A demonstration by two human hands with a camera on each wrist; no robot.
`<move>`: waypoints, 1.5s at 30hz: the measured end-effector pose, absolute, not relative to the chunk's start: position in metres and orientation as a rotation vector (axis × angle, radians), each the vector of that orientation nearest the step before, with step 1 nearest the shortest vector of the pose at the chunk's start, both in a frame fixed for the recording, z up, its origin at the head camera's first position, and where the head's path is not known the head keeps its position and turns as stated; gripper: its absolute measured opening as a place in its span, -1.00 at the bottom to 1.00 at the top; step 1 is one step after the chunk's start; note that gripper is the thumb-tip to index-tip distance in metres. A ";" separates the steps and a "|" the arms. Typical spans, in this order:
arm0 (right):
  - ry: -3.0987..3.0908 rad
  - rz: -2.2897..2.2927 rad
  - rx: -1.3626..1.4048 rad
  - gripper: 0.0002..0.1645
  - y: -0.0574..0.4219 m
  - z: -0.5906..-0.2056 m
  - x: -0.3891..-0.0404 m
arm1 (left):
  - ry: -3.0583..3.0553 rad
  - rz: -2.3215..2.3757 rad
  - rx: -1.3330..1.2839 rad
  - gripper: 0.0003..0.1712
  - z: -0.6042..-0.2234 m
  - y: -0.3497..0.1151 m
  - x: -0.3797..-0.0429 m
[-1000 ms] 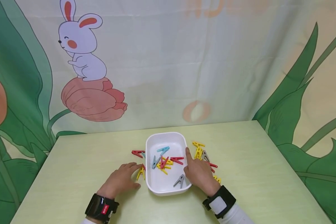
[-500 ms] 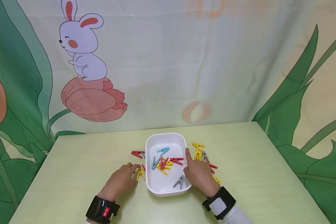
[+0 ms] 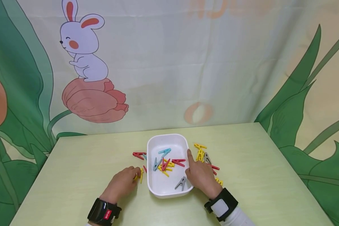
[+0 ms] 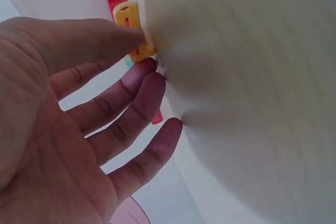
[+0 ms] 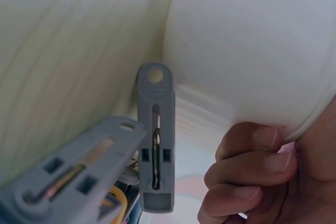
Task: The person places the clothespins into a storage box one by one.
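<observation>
At the left of the white plastic tub (image 3: 169, 195), my left hand (image 3: 122, 181) pinches a yellow clothespin (image 3: 141, 175) on the table. The left wrist view shows the thumb pressed on that clothespin (image 4: 126, 14), with the other fingertips near the tabletop. On the tub's right rim, my right hand (image 3: 201, 175) holds on, its index finger lying straight along the edge. The right wrist view has its other fingers (image 5: 252, 166) curled against the outer wall below the rim. Inside the tub lie blue, red, yellow and grey clothespins, among them a grey clothespin (image 3: 181, 183).
Right of the tub several clothespins lie scattered, such as a yellow clothespin (image 3: 200, 154) and a grey clothespin (image 3: 207, 158). A red clothespin (image 3: 139, 155) lies at the tub's left. Behind the table (image 3: 82, 169) hangs a printed curtain (image 3: 158, 69).
My left hand's fingers have closed on the yellow clothespin, which has turned and shifted slightly left. The right hand and the tub stay in place.
</observation>
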State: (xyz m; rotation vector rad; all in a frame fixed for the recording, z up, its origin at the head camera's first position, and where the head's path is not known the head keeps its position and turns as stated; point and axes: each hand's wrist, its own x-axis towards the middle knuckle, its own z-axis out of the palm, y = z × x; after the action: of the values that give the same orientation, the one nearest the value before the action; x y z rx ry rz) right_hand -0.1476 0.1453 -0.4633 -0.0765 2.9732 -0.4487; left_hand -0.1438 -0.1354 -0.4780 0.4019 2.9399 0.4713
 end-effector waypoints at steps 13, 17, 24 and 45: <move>2.964 -0.456 -0.069 -0.09 0.147 -0.463 -0.147 | 3.041 0.557 0.405 -0.89 -0.464 -0.141 -0.145; 2.962 -0.454 -0.060 -0.09 0.147 -0.464 -0.148 | 3.084 0.581 0.432 -0.89 -0.453 -0.147 -0.147; 2.958 -0.444 -0.047 -0.09 0.147 -0.464 -0.147 | 3.159 0.653 0.472 -0.88 -0.432 -0.150 -0.151; 2.959 -0.449 -0.058 -0.08 0.145 -0.463 -0.148 | 3.179 0.701 0.676 -0.84 -0.383 -0.107 -0.173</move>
State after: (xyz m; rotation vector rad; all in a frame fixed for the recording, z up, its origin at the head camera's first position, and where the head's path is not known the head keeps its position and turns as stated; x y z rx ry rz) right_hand -0.1477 0.1451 -0.4629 -0.0577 2.9590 -0.4494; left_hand -0.1727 -0.1071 -0.3834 0.6757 3.1793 0.7008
